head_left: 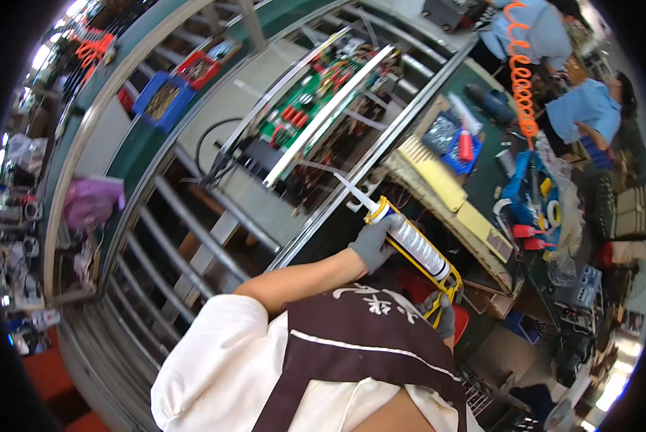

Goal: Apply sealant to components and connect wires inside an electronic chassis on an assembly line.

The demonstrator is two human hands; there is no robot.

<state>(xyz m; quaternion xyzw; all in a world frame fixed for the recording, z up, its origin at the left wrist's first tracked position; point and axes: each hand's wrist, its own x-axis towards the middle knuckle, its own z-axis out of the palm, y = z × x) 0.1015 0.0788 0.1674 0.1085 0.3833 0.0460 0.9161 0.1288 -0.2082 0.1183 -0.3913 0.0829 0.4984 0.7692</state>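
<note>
A yellow caulking gun (449, 279) loaded with a white and silver sealant tube (418, 249) lies across my front. My left hand (373, 243), in a grey glove, wraps around the front of the tube just behind its nozzle. At the rear, my right hand (444, 315), gloved too, is closed around the handle and trigger; part of it is hidden. The pale nozzle (354, 191) points up and left, near the edge of a green circuit board assembly (301, 108) with red and black components between long white metal rails.
Metal conveyor rollers (175, 248) run at the left. Beyond them are a blue bin (163, 100) and a red bin (197, 69) of small parts, and a purple fan (92, 204). On the right bench stand red-capped bottles (465, 146) and blue tools. An orange coiled hose (521, 79) hangs near co-workers.
</note>
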